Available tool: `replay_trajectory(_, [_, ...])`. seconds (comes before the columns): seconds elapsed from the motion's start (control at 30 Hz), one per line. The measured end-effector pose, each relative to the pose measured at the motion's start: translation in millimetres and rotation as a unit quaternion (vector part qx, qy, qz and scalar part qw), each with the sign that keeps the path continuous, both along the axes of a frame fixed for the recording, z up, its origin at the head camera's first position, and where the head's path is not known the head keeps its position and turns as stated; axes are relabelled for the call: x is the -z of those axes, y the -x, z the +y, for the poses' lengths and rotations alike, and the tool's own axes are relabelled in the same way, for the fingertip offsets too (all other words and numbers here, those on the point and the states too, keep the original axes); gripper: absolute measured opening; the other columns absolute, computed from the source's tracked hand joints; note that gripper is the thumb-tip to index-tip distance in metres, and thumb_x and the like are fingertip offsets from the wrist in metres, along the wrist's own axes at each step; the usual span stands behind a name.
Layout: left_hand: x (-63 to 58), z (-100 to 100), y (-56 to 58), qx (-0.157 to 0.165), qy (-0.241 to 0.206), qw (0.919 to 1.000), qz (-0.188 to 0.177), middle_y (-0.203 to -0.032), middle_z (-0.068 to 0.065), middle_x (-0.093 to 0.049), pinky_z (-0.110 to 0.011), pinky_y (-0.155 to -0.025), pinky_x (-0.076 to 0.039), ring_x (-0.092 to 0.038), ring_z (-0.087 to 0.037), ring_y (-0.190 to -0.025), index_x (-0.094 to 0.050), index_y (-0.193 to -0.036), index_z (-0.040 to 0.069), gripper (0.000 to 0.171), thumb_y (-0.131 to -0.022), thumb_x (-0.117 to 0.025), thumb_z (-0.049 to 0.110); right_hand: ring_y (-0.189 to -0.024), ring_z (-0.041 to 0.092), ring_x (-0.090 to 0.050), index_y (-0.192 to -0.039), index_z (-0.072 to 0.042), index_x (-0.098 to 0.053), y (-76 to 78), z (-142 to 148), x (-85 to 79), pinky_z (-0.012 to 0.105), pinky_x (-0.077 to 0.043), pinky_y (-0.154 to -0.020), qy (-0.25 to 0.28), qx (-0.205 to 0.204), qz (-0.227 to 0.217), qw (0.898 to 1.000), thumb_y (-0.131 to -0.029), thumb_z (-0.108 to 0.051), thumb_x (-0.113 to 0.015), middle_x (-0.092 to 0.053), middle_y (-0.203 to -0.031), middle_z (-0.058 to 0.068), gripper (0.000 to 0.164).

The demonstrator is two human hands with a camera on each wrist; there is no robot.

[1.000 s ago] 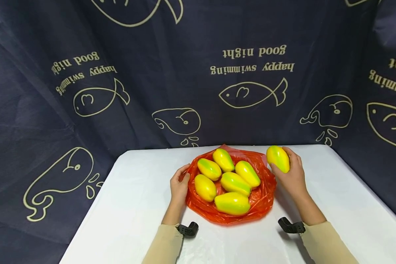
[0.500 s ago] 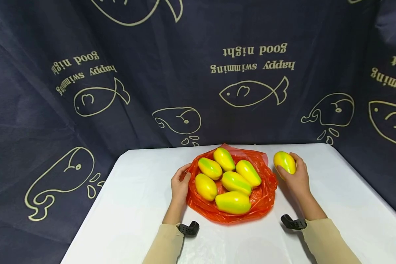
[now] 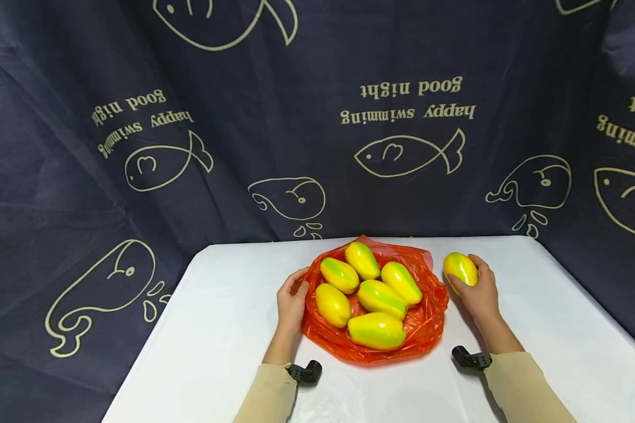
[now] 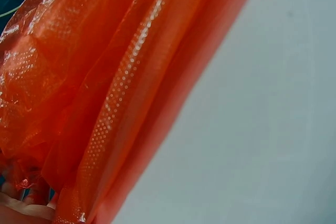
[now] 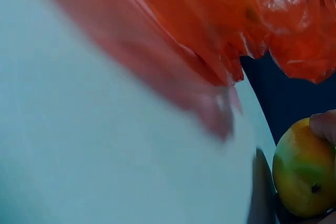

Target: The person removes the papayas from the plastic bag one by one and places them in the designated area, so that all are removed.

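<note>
A red plastic bag (image 3: 425,329) lies spread open on the white table, with several yellow-green mangoes (image 3: 377,331) inside it. At the bag's left edge, my left hand (image 3: 291,301) grips the plastic; its fingertips are partly hidden by the rim. In the left wrist view, the bag's crinkled side (image 4: 121,93) fills the left half, with bits of my hand in the lower corner. My right hand (image 3: 480,294) holds one mango (image 3: 461,269) just right of the bag, apart from it. The same mango (image 5: 302,169) shows in the right wrist view under my thumb.
The white table (image 3: 217,329) extends to both sides and in front of the bag. A dark blue curtain (image 3: 296,117) with fish and whale drawings hangs behind the table and along its sides. Black straps (image 3: 306,372) sit on both wrists.
My right hand has carried its mango rightward and down, away from the bag's right rim toward the table. My left hand stays at the bag's left edge. The head view has shifted slightly.
</note>
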State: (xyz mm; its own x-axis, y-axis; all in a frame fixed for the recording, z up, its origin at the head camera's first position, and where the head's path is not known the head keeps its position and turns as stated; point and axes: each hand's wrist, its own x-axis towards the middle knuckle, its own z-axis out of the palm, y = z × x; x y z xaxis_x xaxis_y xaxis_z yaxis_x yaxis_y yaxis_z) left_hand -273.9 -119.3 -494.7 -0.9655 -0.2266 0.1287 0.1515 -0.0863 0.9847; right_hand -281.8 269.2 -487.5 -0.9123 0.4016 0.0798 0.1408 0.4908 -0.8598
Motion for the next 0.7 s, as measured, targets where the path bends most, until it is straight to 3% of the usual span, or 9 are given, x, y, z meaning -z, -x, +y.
replay_trajectory(0.2, [-2.3,-1,-0.8,0.009,-0.004,0.9999,-0.012,-0.131,-0.013,-0.064,-0.018,-0.088,-0.052,-0.058,-0.02,-0.108,-0.065,-0.131,0.009,0.034,-0.099,-0.054,0.007,-0.135,0.042,-0.033,-0.159,-0.013,-0.02,1.6,-1,0.4,0.06,-0.03,-0.116,0.001,0.001,0.001,1.0,-0.094,-0.021,-0.063,-0.026,-0.156,0.026,0.079])
replay_trajectory(0.47, [-16.2,-1,-7.8,0.026,0.006,0.9995,-0.017,-0.133,-0.018,-0.062,-0.023,-0.092,-0.053,-0.058,-0.024,-0.112,-0.062,-0.133,0.002,0.035,-0.099,-0.053,0.003,-0.138,0.043,-0.032,-0.16,-0.013,-0.018,3.6,4,3.7,0.06,-0.029,-0.118,-0.017,0.008,-0.001,1.0,-0.095,-0.021,-0.063,-0.025,-0.158,0.026,0.079])
replay_trajectory(0.7, [-2.8,1,-1.2,0.003,-0.004,1.0,0.004,-0.128,-0.016,-0.065,-0.016,-0.086,-0.052,-0.06,-0.02,-0.106,-0.066,-0.129,0.009,0.033,-0.098,-0.055,0.006,-0.142,0.045,-0.028,-0.161,-0.016,-0.013,3.4,8,3.4,0.061,-0.026,-0.119,-0.021,0.007,-0.018,1.0,-0.097,-0.027,-0.061,-0.02,-0.161,0.026,0.081])
